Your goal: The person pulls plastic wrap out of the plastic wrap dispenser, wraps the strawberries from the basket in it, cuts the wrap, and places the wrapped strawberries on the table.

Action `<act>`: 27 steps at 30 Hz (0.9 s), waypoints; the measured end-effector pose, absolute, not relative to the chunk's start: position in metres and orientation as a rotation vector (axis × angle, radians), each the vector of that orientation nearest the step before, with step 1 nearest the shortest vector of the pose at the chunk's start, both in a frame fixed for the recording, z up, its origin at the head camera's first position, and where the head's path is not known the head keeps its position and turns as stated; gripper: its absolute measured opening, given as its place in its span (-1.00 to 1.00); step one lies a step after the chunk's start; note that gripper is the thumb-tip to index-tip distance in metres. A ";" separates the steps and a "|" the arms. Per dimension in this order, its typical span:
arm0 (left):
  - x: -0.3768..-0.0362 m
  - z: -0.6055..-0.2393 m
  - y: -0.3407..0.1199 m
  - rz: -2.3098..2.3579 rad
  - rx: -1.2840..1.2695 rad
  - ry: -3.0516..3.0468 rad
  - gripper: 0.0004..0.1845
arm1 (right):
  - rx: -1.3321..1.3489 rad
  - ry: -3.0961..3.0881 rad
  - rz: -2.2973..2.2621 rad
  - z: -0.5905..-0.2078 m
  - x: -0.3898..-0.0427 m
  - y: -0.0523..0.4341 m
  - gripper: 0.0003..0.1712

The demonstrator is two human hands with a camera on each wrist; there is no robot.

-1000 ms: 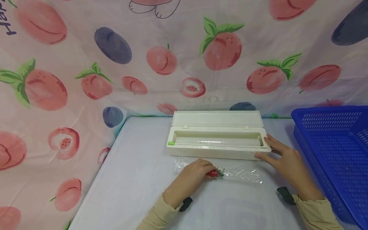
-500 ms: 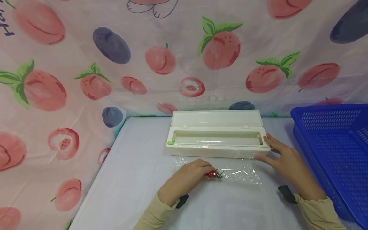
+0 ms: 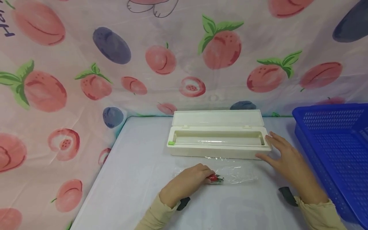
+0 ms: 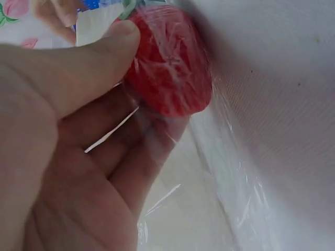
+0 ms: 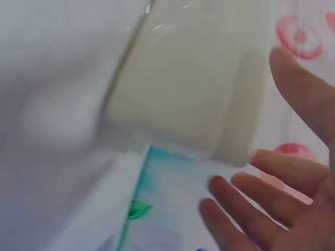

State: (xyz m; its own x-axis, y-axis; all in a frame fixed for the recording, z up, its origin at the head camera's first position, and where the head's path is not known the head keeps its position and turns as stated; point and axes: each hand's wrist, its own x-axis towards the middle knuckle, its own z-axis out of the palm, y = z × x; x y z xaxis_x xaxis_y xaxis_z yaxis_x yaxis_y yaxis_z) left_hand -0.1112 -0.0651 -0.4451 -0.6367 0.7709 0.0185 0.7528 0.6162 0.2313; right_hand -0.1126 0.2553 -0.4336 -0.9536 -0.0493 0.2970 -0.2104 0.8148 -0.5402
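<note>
A red strawberry (image 3: pixel 212 177) with a green leafy top is wrapped in clear cling film (image 3: pixel 240 175). My left hand (image 3: pixel 189 180) pinches it through the film, just in front of a cream cling film dispenser (image 3: pixel 221 152). In the left wrist view, thumb and fingers hold the red strawberry (image 4: pixel 170 65) from either side, film stretched over its skin. The dispenser's lid stands back, showing the film roll (image 3: pixel 215 141) inside. At its right end my right hand (image 3: pixel 290 164) is spread, fingers relaxed, fingertips close by the corner and gripping nothing.
A blue perforated basket (image 3: pixel 322 159) stands on the right, close beside my right forearm. A small green slider (image 3: pixel 171 143) sits at the dispenser's left front edge. Behind the white table (image 3: pixel 138 166) hangs a fruit-printed cloth (image 3: pixel 161 32).
My left hand has moved slightly toward me with the strawberry, and the film has shifted with it. My right fingers have eased outward from the dispenser's end.
</note>
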 end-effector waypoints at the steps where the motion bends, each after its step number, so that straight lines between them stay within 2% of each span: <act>1: -0.111 -0.446 -0.065 0.342 1.288 2.743 -0.74 | 0.228 -2.691 0.846 -0.431 -0.110 0.251 -0.15; 6: -0.114 -0.450 -0.064 0.392 1.244 2.700 -0.70 | 0.575 -2.479 0.752 -0.424 -0.100 0.216 -0.46; 10: -0.117 -0.453 -0.064 0.438 1.205 2.659 -0.68 | 0.881 -2.478 0.700 -0.429 -0.092 0.186 -0.57; 14: -0.120 -0.454 -0.065 0.541 1.149 2.608 -0.71 | 1.016 -2.567 0.696 -0.439 -0.086 0.165 -0.66; 19: -0.120 -0.456 -0.064 0.563 1.138 2.630 -0.73 | 1.030 -2.668 0.681 -0.451 -0.082 0.153 -0.70; 27: -0.119 -0.456 -0.063 0.507 1.101 2.705 -0.67 | 1.010 -2.713 0.593 -0.457 -0.080 0.149 -0.55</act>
